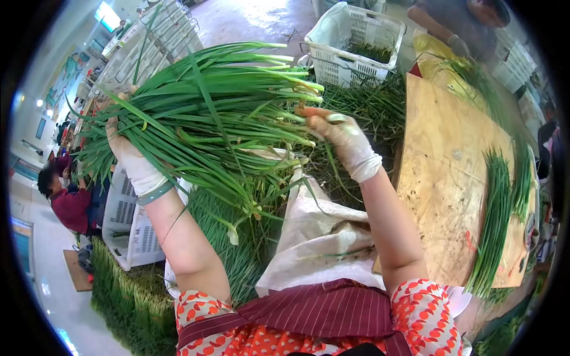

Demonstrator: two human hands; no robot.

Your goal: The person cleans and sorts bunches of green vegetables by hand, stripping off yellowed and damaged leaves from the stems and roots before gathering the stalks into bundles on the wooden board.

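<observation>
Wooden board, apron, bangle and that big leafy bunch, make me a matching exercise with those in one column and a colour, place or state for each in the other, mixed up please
Things:
1. Wooden board
2. Apron
3. Bangle
4. Big leafy bunch

Descriptions:
A. Held up by the left hand
B. Under a slim green bundle
C. Grey-green, ring-shaped
D. Dark red, striped

Pairs: 1-B, 2-D, 3-C, 4-A
</observation>
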